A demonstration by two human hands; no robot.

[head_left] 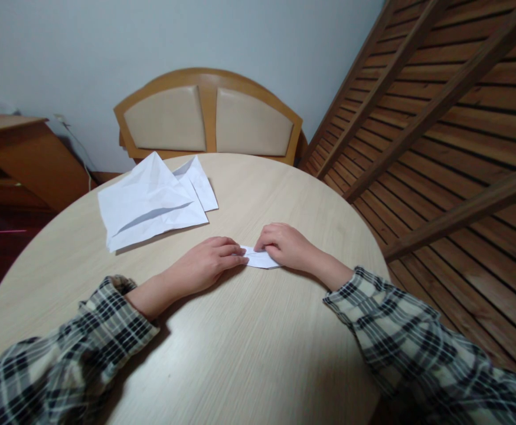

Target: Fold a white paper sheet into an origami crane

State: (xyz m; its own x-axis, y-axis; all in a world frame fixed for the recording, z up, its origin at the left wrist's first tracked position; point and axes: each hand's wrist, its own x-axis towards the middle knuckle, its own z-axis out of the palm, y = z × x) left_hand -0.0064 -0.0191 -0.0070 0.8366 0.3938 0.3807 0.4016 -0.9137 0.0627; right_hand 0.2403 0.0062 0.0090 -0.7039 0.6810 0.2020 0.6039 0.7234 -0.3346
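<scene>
A small folded white paper (260,259) lies flat on the round light-wood table (249,348), between my two hands. My left hand (207,265) rests palm down, its fingers held together and pressing on the paper's left end. My right hand (284,245) lies curled over the paper's right part, its fingertips pressing the fold down. Most of the paper is hidden under the right hand's fingers. Both of my forearms wear plaid sleeves.
Two larger creased white sheets (152,200) lie at the table's far left. A wooden chair with padded back panels (209,118) stands behind the table. A wooden cabinet (23,159) is at the left, and slatted wooden panelling (453,136) at the right.
</scene>
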